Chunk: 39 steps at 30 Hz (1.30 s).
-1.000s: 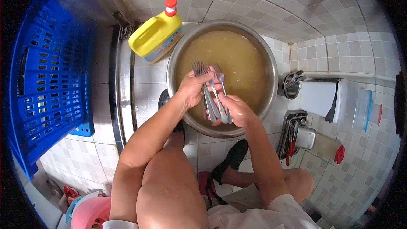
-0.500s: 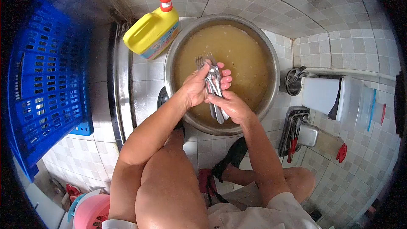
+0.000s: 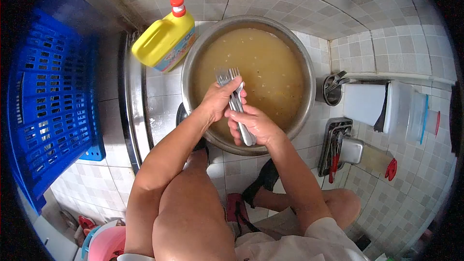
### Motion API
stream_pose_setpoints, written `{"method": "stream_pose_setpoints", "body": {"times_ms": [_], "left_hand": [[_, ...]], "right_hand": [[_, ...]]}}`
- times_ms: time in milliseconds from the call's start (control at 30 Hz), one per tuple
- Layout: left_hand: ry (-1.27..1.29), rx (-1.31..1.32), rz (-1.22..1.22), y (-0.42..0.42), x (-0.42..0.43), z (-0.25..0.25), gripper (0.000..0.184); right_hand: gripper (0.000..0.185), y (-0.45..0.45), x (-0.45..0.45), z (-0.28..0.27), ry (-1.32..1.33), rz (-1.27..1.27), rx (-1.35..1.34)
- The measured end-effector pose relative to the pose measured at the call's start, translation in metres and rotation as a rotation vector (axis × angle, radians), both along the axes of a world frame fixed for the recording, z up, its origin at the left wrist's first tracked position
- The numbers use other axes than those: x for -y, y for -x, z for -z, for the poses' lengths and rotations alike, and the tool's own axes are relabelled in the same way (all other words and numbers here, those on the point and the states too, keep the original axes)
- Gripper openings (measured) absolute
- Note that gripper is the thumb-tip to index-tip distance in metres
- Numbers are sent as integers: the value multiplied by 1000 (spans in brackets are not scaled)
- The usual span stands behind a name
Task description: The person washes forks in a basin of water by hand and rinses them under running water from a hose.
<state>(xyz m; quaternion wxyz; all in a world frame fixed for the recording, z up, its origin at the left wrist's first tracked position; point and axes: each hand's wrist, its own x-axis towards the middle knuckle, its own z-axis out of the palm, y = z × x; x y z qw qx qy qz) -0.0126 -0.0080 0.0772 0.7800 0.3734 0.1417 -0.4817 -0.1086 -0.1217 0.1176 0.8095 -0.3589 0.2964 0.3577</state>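
Observation:
A bundle of metal forks is held between my two hands, tines pointing away from me and handle ends toward me. My left hand is closed around the bundle near the tines, thumb on top. Lower down, my right hand is wrapped round the handles, whose ends stick out past its fingers. Both hands are above the near part of a large round metal basin, which holds cloudy brownish water with small bits floating on it.
A yellow jug with a red pump stands left of the basin. Farther left is a blue plastic crate. On the right are a metal cup with utensils, a dark tray with red-handled tools and clear plastic containers. Tiled walls surround the basin.
The forks are gathered into a tighter bundle, and my right hand has closed further round the handles. Both hands have shifted slightly left and toward me in view.

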Motion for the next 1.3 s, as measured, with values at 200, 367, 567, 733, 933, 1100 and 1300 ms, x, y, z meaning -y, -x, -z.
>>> {"method": "stream_pose_setpoints", "body": {"times_ms": [200, 367, 567, 733, 933, 1100, 1300], "left_hand": [[-637, 342, 50, -1, 6, -7, 69], [-583, 336, -187, -11, -2, 9, 55], [-495, 160, -232, -10, -2, 23, 33], [-521, 183, -185, -7, -5, 15, 28], [-88, 241, 193, -4, 2, -15, 22], [114, 215, 374, 0, 2, -39, 33], [253, 103, 222, -8, -4, -25, 42]], "right_hand": [[21, -3, 7, 19, 223, -24, 127], [19, -19, 20, 53, 209, 46, -45], [17, -30, 16, 110, 270, 100, -69], [16, -28, 22, 41, 299, 135, 45], [17, -7, 29, 0, 226, 82, 248], [21, -6, 24, -14, 98, 56, 399], [28, 5, 20, -17, 182, 92, 228]]}}
